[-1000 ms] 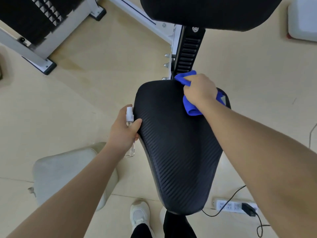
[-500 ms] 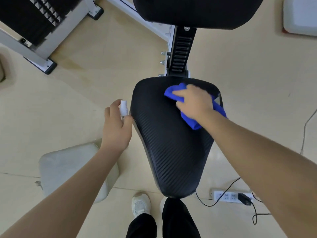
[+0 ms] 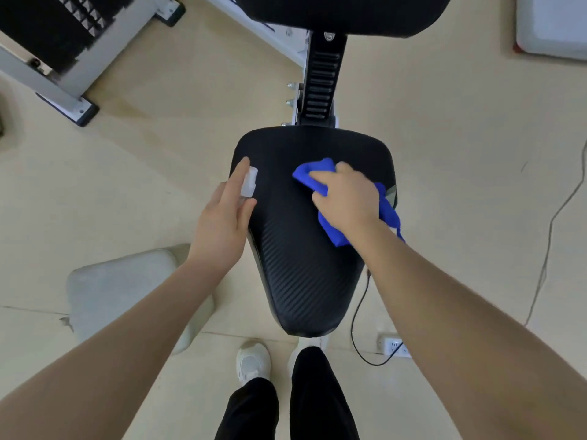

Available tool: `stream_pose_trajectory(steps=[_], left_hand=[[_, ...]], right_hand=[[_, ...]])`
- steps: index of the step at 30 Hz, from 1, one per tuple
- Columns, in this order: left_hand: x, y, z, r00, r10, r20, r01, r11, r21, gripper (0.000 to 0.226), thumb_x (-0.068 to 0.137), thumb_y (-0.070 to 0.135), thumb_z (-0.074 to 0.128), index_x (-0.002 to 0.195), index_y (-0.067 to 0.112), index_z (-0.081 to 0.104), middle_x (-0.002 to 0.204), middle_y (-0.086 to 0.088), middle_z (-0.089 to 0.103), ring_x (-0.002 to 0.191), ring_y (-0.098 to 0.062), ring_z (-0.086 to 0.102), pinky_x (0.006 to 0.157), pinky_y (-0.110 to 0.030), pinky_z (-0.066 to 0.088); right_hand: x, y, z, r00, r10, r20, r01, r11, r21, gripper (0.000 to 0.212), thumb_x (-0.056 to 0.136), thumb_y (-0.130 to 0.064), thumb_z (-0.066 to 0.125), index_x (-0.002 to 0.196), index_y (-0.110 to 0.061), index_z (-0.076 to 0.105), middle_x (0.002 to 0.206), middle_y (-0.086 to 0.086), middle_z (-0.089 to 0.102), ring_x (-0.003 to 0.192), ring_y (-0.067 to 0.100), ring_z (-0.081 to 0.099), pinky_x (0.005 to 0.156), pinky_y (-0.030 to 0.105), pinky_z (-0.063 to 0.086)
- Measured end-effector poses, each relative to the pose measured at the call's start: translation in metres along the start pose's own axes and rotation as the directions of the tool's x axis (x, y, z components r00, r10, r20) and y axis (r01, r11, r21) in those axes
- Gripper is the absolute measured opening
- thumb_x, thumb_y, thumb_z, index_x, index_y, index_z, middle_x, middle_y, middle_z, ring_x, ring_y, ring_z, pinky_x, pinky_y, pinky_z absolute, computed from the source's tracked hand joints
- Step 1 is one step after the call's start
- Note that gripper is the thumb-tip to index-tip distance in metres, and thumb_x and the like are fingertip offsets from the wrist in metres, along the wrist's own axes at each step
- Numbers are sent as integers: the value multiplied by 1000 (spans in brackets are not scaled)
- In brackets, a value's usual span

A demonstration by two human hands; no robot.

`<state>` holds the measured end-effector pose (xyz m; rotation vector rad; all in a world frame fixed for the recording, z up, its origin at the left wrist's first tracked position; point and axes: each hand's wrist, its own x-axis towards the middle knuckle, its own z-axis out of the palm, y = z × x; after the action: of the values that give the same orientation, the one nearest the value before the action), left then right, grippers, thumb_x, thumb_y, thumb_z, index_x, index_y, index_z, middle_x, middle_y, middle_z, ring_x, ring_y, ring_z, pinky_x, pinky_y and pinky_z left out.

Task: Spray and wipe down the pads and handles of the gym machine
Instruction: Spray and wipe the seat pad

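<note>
A black ribbed seat pad [image 3: 301, 274] of the gym machine fills the middle of the view, narrowing toward me. My right hand [image 3: 344, 198] presses a blue cloth [image 3: 389, 214] onto the pad's upper right part, fingers curled into the cloth. My left hand [image 3: 224, 217] holds a small clear spray bottle with a white cap [image 3: 249, 181] at the pad's left edge; most of the bottle is hidden under the hand. A second black pad [image 3: 346, 12] sits at the top edge above a black slotted post [image 3: 320, 84].
A white machine frame with black feet [image 3: 76, 109] stands at the top left. A pale cushion block [image 3: 124, 290] lies on the floor at my left. A power strip [image 3: 394, 346] with a black cable lies at the right, near my shoes [image 3: 252, 363]. A white box [image 3: 552, 25] sits at the top right.
My right hand has slid the blue cloth from the pad's far right corner toward me and to the middle. My left hand has lifted the spray bottle up over the pad's left edge.
</note>
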<state>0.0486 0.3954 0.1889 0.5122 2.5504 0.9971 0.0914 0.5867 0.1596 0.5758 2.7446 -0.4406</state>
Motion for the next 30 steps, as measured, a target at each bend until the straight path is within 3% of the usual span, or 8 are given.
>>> stream_pose_trajectory(steps=[6,10,13,16,21,24,26,30], left_hand=[[-7,1,1,997,75,37,-76,997,31,58,97,16,41,141,42,13,101,9,42,76,-13,46,69,-19,31],[-6,-4,0,999,33,-19,-32,998,60,53,95,20,44,141,39,26,98,6,46,69,-15,50,57,-17,35],[-6,-3,1,1000,25,12,-25,1000,10,52,96,20,41,143,37,25,106,6,48,70,-14,51,67,-23,39],[-5,-3,3,999,37,9,-37,999,-21,50,95,15,38,142,31,30,115,1,50,74,-19,53,72,-22,35],[-3,1,7,994,103,35,-106,987,117,52,95,18,45,143,31,30,93,-11,52,71,-26,50,70,-33,42],[-3,3,5,989,133,64,-144,964,222,55,96,19,44,145,33,23,87,-11,50,71,-29,50,69,-36,42],[-6,5,-2,989,113,96,-134,958,254,51,96,19,43,143,33,28,87,-10,50,70,-30,50,68,-36,41],[-16,17,-23,986,110,128,-143,947,286,41,95,20,44,135,29,41,87,-8,52,68,-34,53,65,-38,45]], right_hand=[[-53,1,-16,931,-317,180,326,945,-22,41,89,-35,46,129,-42,48,106,0,52,97,23,54,73,31,38],[9,15,-11,997,-52,58,52,999,9,30,89,-29,49,117,-36,58,104,3,54,96,29,55,70,33,37],[18,8,-4,999,46,-9,-47,998,-49,30,91,-29,47,120,-29,55,106,6,54,92,29,54,67,34,36],[-22,0,-6,992,-123,13,123,988,-90,38,89,-31,47,126,-30,51,106,7,53,92,32,54,72,37,38],[-51,-1,-10,928,-350,126,364,924,-118,40,91,-36,44,131,-34,47,109,2,53,96,26,54,73,34,37],[-21,17,-5,999,-53,-2,53,997,-63,35,90,-34,46,123,-29,54,108,7,53,93,30,54,74,36,41],[-12,22,-1,967,223,-125,-223,975,14,29,92,-30,45,116,-20,56,102,9,53,83,29,52,71,37,42],[-41,15,-13,977,214,20,-214,977,-3,27,91,-30,48,115,-18,49,104,7,54,86,29,54,68,34,40]])
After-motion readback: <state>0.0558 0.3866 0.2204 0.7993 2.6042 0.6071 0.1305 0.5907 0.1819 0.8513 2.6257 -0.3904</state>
